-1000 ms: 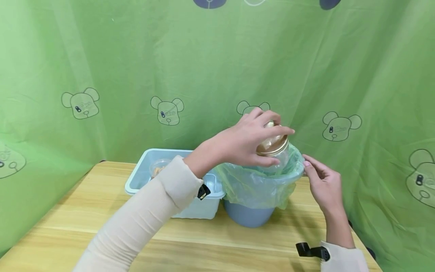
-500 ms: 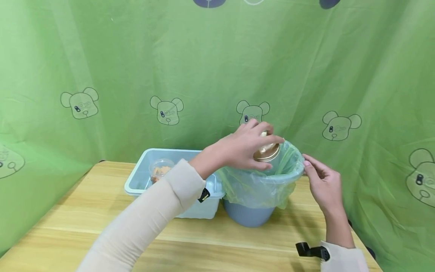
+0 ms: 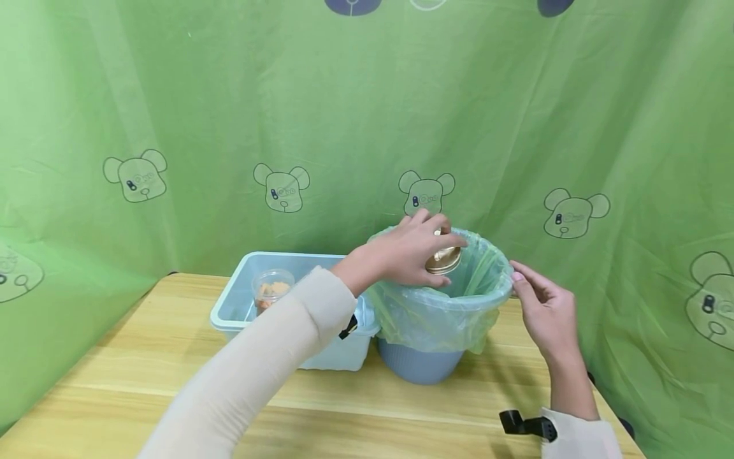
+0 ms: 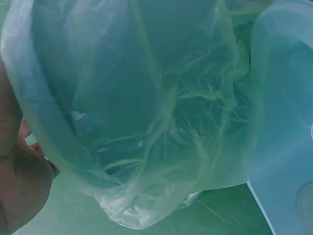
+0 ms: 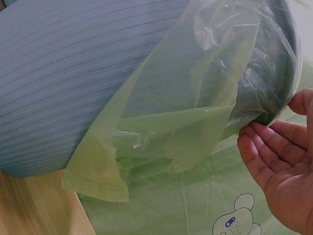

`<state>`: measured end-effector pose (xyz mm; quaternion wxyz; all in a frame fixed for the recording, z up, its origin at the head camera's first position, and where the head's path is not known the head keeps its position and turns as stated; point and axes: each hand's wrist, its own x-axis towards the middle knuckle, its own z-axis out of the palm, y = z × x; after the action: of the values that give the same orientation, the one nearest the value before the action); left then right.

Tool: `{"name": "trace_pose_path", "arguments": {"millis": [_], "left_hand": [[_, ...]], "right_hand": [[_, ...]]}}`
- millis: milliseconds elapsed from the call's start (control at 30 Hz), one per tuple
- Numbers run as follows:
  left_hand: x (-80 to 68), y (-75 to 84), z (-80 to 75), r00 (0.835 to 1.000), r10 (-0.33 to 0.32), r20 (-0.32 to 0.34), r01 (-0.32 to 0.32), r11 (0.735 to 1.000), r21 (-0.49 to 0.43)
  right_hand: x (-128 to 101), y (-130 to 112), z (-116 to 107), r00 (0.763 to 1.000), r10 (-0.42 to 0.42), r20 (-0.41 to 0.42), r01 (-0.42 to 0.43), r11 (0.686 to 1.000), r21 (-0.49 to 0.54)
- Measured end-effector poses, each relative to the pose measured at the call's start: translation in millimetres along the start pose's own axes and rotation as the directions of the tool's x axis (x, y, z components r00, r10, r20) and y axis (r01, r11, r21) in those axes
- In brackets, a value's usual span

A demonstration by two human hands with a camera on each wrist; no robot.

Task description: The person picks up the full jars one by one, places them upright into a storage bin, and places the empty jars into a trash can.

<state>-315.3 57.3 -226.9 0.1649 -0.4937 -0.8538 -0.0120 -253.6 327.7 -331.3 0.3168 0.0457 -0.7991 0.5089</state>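
My left hand grips a clear jar by its gold lid, lowered into the mouth of the trash bin. The bin is grey-blue and ribbed, with a translucent green trash bag folded over its rim. At the right side my right hand pinches that rim, thumb on one side and fingers on the other; the right wrist view shows the fingertips at the bagged edge. In the left wrist view the bag-lined bin fills most of the frame and the jar is hidden.
Left of the bin stands a light blue tub, close against it. Inside the tub is a clear round container with orange pieces. A wooden table bears everything, and a green curtain hangs behind.
The left hand has moved down and a little left, bringing the jar deeper into the bin. Only its lid now shows. The right hand has stayed at the rim.
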Motion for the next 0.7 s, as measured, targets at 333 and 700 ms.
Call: {"name": "trace_pose_path", "arguments": {"millis": [333, 700], "left_hand": [[10.1, -3.8, 7.6, 0.999, -0.027, 0.047, 0.026, 1.0, 0.012], [7.5, -1.3, 4.3, 0.998, -0.028, 0.052, 0.028, 1.0, 0.004]], "right_hand": [[-0.3, 1.7, -1.3, 1.0, 0.009, 0.001, -0.009, 1.0, -0.013], [-0.9, -0.2, -1.1, 1.0, 0.008, -0.003, -0.008, 1.0, -0.018]]}}
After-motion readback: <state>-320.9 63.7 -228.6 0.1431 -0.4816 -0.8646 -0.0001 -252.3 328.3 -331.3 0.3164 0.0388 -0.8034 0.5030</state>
